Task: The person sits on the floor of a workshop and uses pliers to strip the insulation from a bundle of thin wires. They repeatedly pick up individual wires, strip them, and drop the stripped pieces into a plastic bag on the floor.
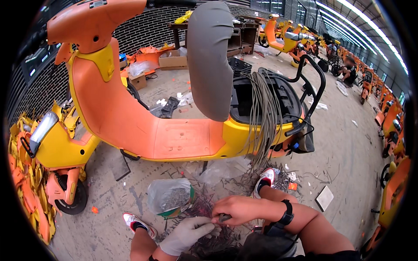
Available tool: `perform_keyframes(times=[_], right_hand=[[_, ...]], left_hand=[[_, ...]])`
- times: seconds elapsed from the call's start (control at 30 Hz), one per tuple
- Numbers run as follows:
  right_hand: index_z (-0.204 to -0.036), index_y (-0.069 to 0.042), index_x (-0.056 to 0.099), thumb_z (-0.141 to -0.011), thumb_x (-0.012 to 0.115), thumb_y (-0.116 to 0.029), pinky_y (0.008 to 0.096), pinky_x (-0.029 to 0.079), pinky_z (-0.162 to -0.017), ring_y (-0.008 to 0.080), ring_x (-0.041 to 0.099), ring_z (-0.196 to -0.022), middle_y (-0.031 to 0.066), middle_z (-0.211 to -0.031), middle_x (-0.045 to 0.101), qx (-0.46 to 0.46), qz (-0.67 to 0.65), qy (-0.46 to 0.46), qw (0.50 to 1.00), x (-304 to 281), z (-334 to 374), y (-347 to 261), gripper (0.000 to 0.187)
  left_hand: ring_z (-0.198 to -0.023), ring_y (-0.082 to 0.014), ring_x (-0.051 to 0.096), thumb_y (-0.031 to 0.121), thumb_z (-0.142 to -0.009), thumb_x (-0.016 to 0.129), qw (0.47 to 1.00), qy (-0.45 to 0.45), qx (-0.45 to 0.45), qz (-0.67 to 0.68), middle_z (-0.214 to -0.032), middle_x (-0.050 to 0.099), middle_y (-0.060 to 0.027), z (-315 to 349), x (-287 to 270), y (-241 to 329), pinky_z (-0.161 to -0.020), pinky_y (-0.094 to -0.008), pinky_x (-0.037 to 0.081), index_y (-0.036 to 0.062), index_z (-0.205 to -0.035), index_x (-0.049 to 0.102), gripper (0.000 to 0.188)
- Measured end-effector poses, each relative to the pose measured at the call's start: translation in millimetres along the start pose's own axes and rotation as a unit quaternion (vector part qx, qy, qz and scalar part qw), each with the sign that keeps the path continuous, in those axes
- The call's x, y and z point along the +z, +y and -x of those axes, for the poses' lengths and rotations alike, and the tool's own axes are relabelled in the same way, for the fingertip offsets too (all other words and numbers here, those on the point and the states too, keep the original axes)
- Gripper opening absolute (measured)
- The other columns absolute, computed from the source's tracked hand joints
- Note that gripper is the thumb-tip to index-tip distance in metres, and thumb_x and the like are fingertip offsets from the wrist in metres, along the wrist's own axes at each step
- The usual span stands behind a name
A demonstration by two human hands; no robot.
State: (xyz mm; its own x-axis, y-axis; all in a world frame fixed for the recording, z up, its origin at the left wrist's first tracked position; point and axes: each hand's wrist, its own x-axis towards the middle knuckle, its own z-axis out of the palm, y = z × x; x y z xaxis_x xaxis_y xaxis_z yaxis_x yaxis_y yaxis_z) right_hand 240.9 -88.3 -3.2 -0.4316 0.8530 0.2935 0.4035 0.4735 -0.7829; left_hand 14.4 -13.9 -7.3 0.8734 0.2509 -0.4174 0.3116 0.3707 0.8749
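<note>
My left hand [189, 233] wears a pale grey glove. Its thumb and fingers pinch together, and what lies between them is too small to make out. Close against its fingertips is my bare right hand [238, 210], with a dark band on the wrist. It is closed on a small dark grey object [224, 217], whose kind is mostly hidden by the fingers. Beside my hands stands a small bucket [192, 196] lined with a clear plastic bag, holding many thin grey pieces. Similar dark strips [209, 201] lie scattered on the floor beneath my hands.
An orange and yellow scooter [183, 137] stands across in front of me, its grey seat [210, 61] raised. A bundle of grey cables [263, 108] hangs over its rear. Yellow and orange panels [37, 187] pile up at left. A white tile [324, 198] lies at right.
</note>
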Motion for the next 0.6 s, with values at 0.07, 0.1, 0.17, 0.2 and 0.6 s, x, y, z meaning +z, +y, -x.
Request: perform_keyframes(times=[0.07,0.1,0.17,0.2,0.6], right_hand=[[-0.092,0.000,0.064,-0.088,0.069,-0.015,0.0403,0.051,-0.069,0.0340,0.063,-0.079,0.0140,-0.082,0.065,0.028,0.017,0.006,0.999,2.8,1.5,-0.4,0.017],[-0.092,0.000,0.065,-0.090,0.068,-0.019,0.0399,0.051,-0.068,0.0339,0.063,-0.078,0.0147,-0.081,0.065,0.038,0.021,0.009,0.999,4.4,2.2,-0.7,0.019],[-0.093,0.000,0.066,-0.092,0.067,-0.023,0.0393,0.051,-0.066,0.0335,0.064,-0.076,0.0156,-0.081,0.065,0.075,0.014,0.006,0.997,5.4,2.6,-3.0,0.023],[-0.095,0.000,0.066,-0.093,0.067,-0.023,0.0391,0.051,-0.066,0.0332,0.064,-0.075,0.0158,-0.081,0.065,0.102,0.003,0.001,0.995,5.6,2.7,-6.5,0.023],[-0.095,-0.002,0.067,-0.094,0.063,-0.029,0.0433,0.050,-0.063,0.0373,0.064,-0.068,0.0191,-0.073,0.065,0.155,-0.033,0.064,0.985,11.6,1.9,-17.4,0.028]], left_hand=[[-0.082,-0.0115,0.066,0.018,-0.096,0.062,0.998,0.033,0.034,-0.037,-0.092,0.072,-0.0059,-2.1,-0.2,-2.8,-0.075,-0.0245,0.051,-0.0038,-0.108,0.068,0.026],[-0.080,-0.0114,0.066,0.019,-0.095,0.064,0.997,0.044,0.036,-0.051,-0.090,0.072,-0.0059,-2.2,-0.3,-3.6,-0.074,-0.0248,0.051,-0.0031,-0.107,0.069,0.026],[-0.076,-0.0111,0.065,0.021,-0.091,0.068,0.994,0.064,0.038,-0.079,-0.086,0.072,-0.0057,-2.1,-1.0,-4.7,-0.071,-0.0252,0.051,-0.0018,-0.105,0.071,0.026],[-0.076,-0.0108,0.065,0.020,-0.090,0.069,0.989,0.073,0.039,-0.123,-0.085,0.071,-0.0059,-1.3,-1.5,-3.3,-0.071,-0.0249,0.051,-0.0016,-0.103,0.071,0.025],[-0.071,-0.0125,0.064,0.024,-0.088,0.072,0.959,0.159,0.052,-0.230,-0.078,0.069,-0.0058,2.8,8.8,19.7,-0.065,-0.0288,0.050,0.0013,-0.106,0.068,0.029]])
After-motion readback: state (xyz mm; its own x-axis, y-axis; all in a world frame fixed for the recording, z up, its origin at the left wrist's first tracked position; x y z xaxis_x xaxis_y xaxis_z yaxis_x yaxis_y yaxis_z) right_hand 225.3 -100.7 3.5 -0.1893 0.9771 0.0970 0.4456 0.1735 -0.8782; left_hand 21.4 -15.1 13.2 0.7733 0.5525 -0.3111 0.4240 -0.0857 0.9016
